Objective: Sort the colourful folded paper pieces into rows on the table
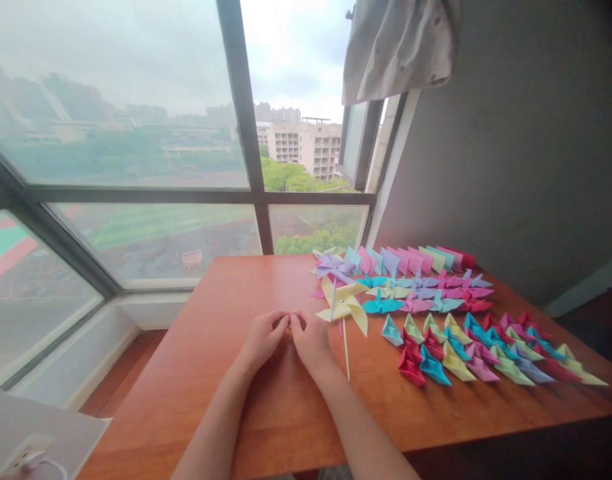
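Note:
My left hand (267, 339) and my right hand (309, 339) meet above the wooden table (196, 373), thumbs and fingertips pressed together. Their fingers are curled closed, and whatever lies between them, if anything, is hidden or too small to make out. Just right of my right hand lies a yellow paper pinwheel (347, 301) on a yellow stick. Behind it a purple paper pinwheel (331, 268) overlaps it. Rows of folded paper boats (456, 360) and winged paper cranes (381, 303) sit further to the right.
Folded pastel paper pieces (411, 260) stand in a row along the table's back right. Large windows (136, 133) rise behind the table, with a curtain (401, 53) at the upper right. A grey wall (511, 147) borders the right side; a white socket (29, 460) is at lower left.

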Tool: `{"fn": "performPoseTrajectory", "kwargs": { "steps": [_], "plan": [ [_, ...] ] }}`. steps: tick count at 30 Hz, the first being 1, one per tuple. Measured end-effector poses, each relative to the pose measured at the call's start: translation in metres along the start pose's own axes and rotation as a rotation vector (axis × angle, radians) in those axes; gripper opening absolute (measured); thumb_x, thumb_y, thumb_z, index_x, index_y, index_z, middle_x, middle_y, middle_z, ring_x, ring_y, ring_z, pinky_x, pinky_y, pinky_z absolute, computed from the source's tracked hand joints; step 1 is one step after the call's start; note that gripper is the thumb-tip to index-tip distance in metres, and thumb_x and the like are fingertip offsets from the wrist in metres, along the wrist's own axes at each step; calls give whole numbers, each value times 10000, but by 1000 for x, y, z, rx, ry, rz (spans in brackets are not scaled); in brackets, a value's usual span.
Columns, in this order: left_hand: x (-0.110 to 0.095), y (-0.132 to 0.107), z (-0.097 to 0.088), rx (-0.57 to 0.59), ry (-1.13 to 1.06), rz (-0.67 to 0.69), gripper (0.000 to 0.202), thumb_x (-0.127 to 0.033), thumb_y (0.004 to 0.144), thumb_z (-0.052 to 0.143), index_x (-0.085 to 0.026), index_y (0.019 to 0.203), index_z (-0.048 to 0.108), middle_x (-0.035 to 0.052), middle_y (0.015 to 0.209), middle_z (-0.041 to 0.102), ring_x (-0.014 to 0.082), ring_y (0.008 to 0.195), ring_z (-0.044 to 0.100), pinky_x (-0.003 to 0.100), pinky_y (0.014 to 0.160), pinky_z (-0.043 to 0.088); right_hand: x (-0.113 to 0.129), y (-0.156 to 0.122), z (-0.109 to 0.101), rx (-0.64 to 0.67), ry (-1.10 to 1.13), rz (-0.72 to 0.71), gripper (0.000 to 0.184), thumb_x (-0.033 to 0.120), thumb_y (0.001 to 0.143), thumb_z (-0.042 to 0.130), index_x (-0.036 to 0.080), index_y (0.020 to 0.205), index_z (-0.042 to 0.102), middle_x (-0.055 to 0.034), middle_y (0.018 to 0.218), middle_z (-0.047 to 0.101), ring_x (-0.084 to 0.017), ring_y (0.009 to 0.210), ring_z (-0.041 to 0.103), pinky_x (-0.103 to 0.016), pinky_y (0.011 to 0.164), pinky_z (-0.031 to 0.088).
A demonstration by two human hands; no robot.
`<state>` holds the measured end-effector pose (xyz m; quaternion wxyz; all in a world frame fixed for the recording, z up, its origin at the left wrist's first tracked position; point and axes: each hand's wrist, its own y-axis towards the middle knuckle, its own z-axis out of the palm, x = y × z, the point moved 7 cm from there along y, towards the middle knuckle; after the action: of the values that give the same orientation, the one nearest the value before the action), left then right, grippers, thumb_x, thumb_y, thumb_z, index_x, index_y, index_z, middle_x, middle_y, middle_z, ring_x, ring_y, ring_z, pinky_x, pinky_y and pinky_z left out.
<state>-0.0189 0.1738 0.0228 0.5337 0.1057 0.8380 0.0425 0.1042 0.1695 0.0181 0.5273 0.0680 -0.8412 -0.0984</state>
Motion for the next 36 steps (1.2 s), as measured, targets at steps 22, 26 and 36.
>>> {"fn": "performPoseTrajectory", "kwargs": {
  "steps": [22,26,36],
  "plan": [
    [-1,0,-1,-7,-2,-2,288,-326,821,539,-172,897,770,60,845,768,224,786,674,295,755,510,-1,0,1,4,4,3,242,223,900,477,192,864,715,-48,824,735,-175,765,656,-257,703,463],
    [1,0,-1,-16,-1,-6,271,-314,817,553,-169,887,772,56,847,769,225,795,679,291,758,507,-1,0,2,7,7,10,238,219,899,478,195,864,713,-42,823,736,-174,778,666,-255,720,468],
    [-3,1,-2,-25,-47,-11,260,-292,815,557,-156,900,762,61,869,770,226,828,694,292,774,521,0,-1,1,-1,92,16,228,226,888,491,182,890,715,-46,835,742,-177,783,679,-261,722,486]
  ]
}}
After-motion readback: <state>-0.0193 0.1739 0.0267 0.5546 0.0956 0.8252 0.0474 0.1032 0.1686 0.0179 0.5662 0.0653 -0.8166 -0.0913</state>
